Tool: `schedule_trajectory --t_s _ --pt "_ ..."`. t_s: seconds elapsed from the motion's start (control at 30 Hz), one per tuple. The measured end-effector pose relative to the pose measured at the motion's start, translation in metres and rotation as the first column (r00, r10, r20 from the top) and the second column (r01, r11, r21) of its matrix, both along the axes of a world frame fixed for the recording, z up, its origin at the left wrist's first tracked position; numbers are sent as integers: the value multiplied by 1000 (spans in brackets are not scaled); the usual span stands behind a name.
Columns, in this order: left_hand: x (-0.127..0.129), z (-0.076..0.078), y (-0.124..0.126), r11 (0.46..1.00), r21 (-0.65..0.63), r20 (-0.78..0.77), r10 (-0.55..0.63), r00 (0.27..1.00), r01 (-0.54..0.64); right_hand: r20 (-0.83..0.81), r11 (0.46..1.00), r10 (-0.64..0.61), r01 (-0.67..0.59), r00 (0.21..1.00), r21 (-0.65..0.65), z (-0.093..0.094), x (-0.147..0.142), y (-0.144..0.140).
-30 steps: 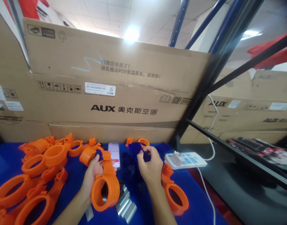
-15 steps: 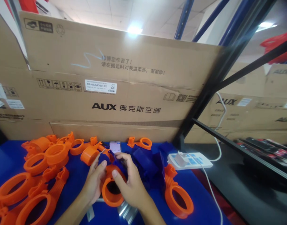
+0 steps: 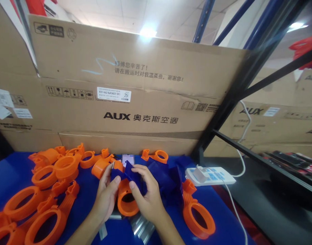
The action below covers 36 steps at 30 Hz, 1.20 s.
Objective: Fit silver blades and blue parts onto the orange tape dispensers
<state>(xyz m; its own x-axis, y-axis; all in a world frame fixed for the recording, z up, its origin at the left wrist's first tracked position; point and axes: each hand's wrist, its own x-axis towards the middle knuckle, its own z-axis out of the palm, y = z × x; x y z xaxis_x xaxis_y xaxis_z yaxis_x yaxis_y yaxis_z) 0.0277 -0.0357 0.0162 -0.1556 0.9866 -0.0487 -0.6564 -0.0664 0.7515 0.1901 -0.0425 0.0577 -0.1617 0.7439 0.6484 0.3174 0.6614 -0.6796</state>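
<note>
Between my two hands is an orange plastic ring holder [image 3: 127, 211], its round ring hanging toward me. A dark blue piece [image 3: 132, 174], which looks like a thin folded sheet, lies across its upper part. My left hand [image 3: 106, 194] closes on the holder's left side, thumb against the blue material. On the right, my right hand [image 3: 149, 194] pinches the blue piece between thumb and fingers. How the two parts meet is partly hidden by my fingers. Silvery strips [image 3: 142, 228] lie below the ring.
Several orange ring holders [image 3: 66, 164] lie heaped on the left of the blue table surface [image 3: 87, 190]; another holder [image 3: 198, 220] lies at right. Blue pieces [image 3: 162, 177] are piled beyond my right hand. A phone [image 3: 127, 159], white power strip [image 3: 212, 176] and large carton [image 3: 145, 136] stand behind.
My right hand has shifted right and its thumb has come off the orange ring's top. The blue piece now stands up more, showing a pointed corner. The camera view has turned slightly left.
</note>
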Motion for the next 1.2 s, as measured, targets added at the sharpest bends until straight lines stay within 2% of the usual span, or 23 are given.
schedule_trajectory --t_s 0.1,0.3,0.47,0.77,1.2 --pt "2 1 0 999 27 4 34 999 -34 -15 1000 -21 21 1000 7 0 1 1" --pt "2 2 0 999 7 10 52 999 -52 19 999 34 -34 999 14 2 3 0" --pt "2 5 -1 998 17 -2 59 998 -59 22 1000 22 -23 1000 13 4 3 0" --pt "-1 -4 0 998 8 26 68 997 -68 -12 1000 9 -9 1000 30 2 2 0" --pt "2 3 -1 996 19 -18 87 996 -87 43 999 29 -30 999 17 4 1 -1"
